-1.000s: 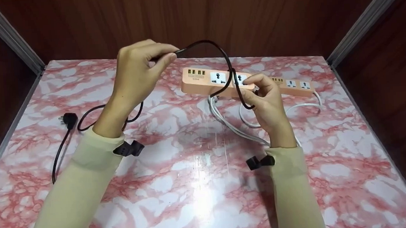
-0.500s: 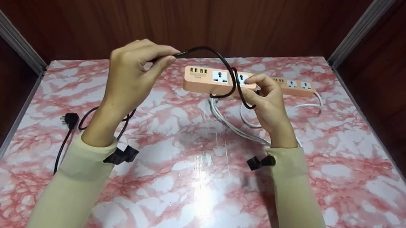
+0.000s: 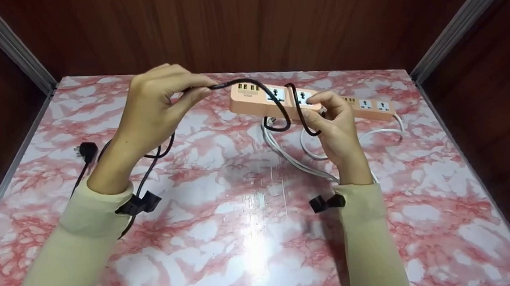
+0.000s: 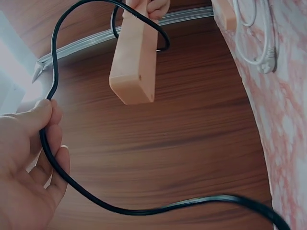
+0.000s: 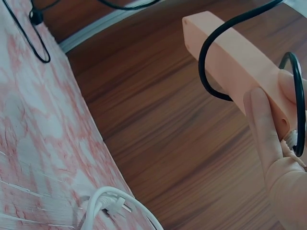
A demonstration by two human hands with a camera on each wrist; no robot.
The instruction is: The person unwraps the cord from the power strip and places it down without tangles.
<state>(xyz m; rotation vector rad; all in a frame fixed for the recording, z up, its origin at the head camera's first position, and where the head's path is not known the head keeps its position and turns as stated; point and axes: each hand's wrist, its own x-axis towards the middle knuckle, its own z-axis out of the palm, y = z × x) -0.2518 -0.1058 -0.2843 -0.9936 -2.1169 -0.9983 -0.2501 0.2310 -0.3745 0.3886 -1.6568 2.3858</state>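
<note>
My right hand (image 3: 337,128) grips one end of an orange power strip (image 3: 252,105), holding it above the table. A black cord (image 3: 274,94) loops around the strip's body. In the head view, my left hand (image 3: 158,109) pinches that cord left of the strip between thumb and fingertips. The left wrist view shows the cord (image 4: 55,62) running over the fingers and trailing off below. The right wrist view shows the strip (image 5: 235,62) with my fingers along its near end, where the cord attaches. The cord's black plug (image 3: 88,150) lies on the table at the left.
A second orange power strip (image 3: 374,108) with a white cord (image 3: 384,131) lies behind my right hand. Its white plug (image 5: 112,203) rests on the marbled table (image 3: 227,252). Dark wood panels (image 3: 247,27) stand behind and on both sides.
My left hand has moved left and down, drawing the black cord lower across the front of the strip. The right hand and strip have barely moved.
</note>
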